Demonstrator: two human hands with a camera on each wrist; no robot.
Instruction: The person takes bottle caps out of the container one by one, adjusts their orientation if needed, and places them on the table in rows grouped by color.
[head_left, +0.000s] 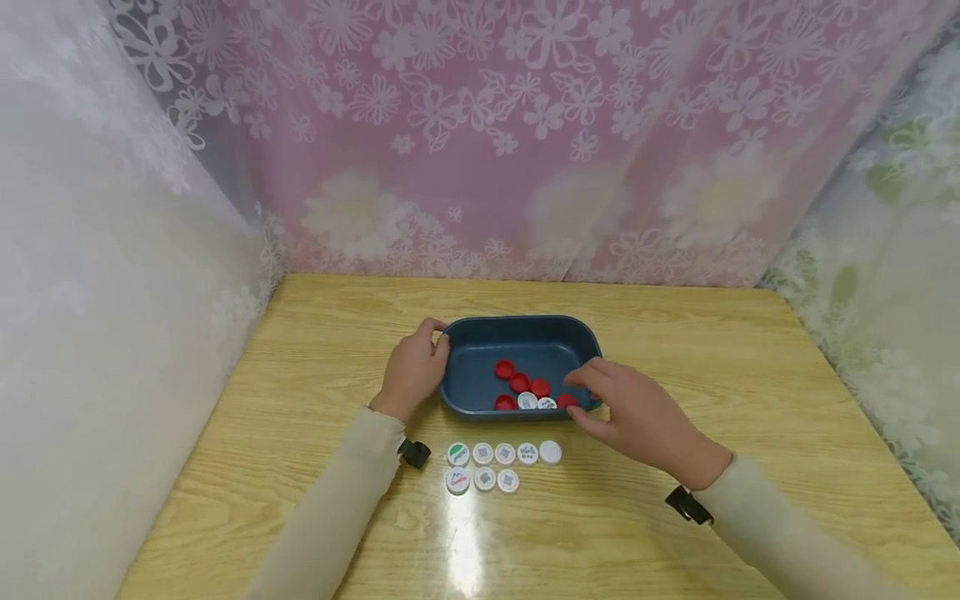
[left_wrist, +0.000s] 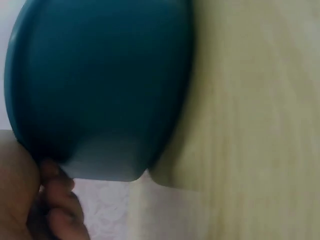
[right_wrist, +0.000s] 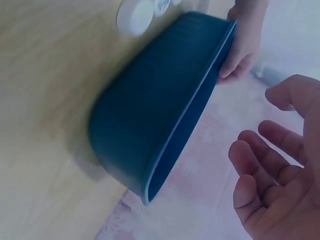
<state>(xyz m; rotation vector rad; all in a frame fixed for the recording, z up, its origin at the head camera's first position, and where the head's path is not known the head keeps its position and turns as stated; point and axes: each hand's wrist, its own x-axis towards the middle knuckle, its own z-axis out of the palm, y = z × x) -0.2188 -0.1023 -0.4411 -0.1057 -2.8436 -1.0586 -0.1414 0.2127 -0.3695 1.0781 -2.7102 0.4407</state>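
Observation:
A dark blue plastic basin [head_left: 480, 367] stands on the table, tilted in both wrist views. At its left end my left hand [head_left: 414, 367] grips the rim, with curled fingers [left_wrist: 62, 210] beside the wall. Over the right end hovers my right hand [head_left: 637, 410], thumb and fingers apart. In the right wrist view those fingers [right_wrist: 255, 165] are loosely bent and hold nothing. Inside the basin lie several red bottle caps [head_left: 519, 382] and two white caps [head_left: 527, 401], gathered toward the near side and right. One red cap [head_left: 566, 401] is close to my right fingertips.
In front of the basin, white bottle caps [head_left: 505, 453] lie in two rows on the wooden table [head_left: 337, 333]; some bear printed marks, and one plain cap [head_left: 551, 452] ends the upper row. Pink floral curtain [head_left: 480, 167] hangs behind, with pale cloth [head_left: 112, 292] at the sides.

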